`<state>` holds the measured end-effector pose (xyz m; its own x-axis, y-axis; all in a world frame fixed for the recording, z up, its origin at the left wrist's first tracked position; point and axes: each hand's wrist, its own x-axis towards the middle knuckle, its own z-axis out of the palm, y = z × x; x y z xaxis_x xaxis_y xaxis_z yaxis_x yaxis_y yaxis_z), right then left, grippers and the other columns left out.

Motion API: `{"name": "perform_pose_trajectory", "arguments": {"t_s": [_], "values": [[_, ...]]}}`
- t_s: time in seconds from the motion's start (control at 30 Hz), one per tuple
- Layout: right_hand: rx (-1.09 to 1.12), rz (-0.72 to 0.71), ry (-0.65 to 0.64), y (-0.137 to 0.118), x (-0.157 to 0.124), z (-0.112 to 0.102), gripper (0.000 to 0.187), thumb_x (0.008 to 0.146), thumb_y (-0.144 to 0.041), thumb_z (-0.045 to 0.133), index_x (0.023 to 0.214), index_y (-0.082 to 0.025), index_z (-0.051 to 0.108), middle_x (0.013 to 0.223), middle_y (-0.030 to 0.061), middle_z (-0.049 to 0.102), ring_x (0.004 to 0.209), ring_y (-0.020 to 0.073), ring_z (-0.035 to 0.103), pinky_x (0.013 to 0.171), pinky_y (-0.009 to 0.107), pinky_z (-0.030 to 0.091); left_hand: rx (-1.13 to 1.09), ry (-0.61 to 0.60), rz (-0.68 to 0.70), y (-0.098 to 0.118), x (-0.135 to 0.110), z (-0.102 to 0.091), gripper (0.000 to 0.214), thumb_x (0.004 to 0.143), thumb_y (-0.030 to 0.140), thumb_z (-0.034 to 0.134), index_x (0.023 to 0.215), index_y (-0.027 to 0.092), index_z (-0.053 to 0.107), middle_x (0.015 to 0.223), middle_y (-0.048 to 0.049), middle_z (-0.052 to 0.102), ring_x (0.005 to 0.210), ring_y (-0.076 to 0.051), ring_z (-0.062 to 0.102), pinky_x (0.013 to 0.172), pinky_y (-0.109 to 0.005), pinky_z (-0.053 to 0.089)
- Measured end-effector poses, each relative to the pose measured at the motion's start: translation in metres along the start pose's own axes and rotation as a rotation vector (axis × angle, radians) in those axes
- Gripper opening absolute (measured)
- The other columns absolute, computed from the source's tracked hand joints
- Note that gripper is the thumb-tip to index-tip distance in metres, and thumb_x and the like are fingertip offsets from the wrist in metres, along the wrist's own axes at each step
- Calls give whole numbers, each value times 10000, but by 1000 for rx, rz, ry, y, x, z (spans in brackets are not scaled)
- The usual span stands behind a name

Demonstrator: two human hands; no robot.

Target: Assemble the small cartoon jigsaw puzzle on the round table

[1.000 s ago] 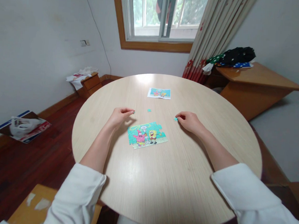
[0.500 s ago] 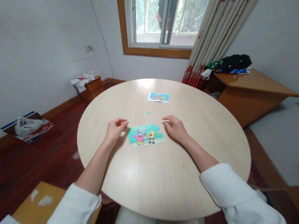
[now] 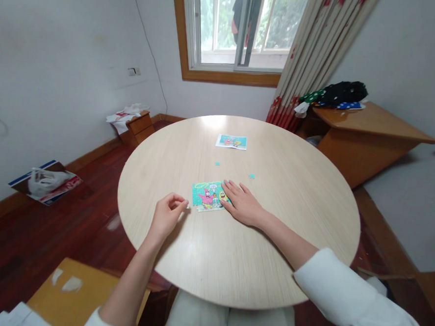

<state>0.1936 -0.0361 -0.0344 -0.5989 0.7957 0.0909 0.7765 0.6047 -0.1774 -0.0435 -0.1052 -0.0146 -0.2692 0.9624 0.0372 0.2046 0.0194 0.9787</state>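
Observation:
A jigsaw puzzle (image 3: 206,194) with cartoon figures lies on the round table, its lower left corner notched. My right hand (image 3: 242,204) rests flat across its right side with the fingers stretched out, hiding that part. Just off the lower left corner, my left hand (image 3: 168,214) pinches a small pale puzzle piece (image 3: 188,206) between thumb and fingers. One loose turquoise piece (image 3: 217,163) lies beyond the puzzle, and another turquoise piece (image 3: 252,176) sits above my right hand.
A printed picture sheet (image 3: 232,142) of the same scene lies farther back on the round table (image 3: 270,264). A yellow-brown board (image 3: 62,296) is at the lower left. Clothes (image 3: 341,93) are heaped on a wooden desk (image 3: 385,121) at the right.
My right hand has come left and down onto the puzzle, and a loose piece now shows near where it was. My left hand has moved down beside the lower left corner. The puzzle lies straighter.

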Motion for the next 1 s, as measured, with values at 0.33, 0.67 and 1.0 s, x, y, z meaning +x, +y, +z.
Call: {"name": "perform_pose_trajectory", "arguments": {"t_s": [0.33,0.67,1.0], "values": [[-55,114,-28,-10,-50,-3,654,980,-483,211,1497,-98,318,1557,138,278,1455,240,229,1183,478,208,0,-69,-5,-3,-40,14,150,741,327,631,702,184,606,676,-52,712,697,-201,688,686,-309,488],[-11,118,109,-12,-77,0,671,985,-500,180,1522,-104,247,1567,147,252,1464,238,196,1183,481,210,68,-129,79,-2,-51,19,114,758,304,631,724,197,649,660,-25,698,670,-183,663,642,-281,464],[-26,133,36,-13,-74,1,664,980,-525,199,1495,-129,330,1547,135,311,1447,247,260,1173,500,224,85,-130,83,-6,-49,18,126,761,300,642,743,187,694,756,-61,730,738,-203,679,709,-320,511]]}}
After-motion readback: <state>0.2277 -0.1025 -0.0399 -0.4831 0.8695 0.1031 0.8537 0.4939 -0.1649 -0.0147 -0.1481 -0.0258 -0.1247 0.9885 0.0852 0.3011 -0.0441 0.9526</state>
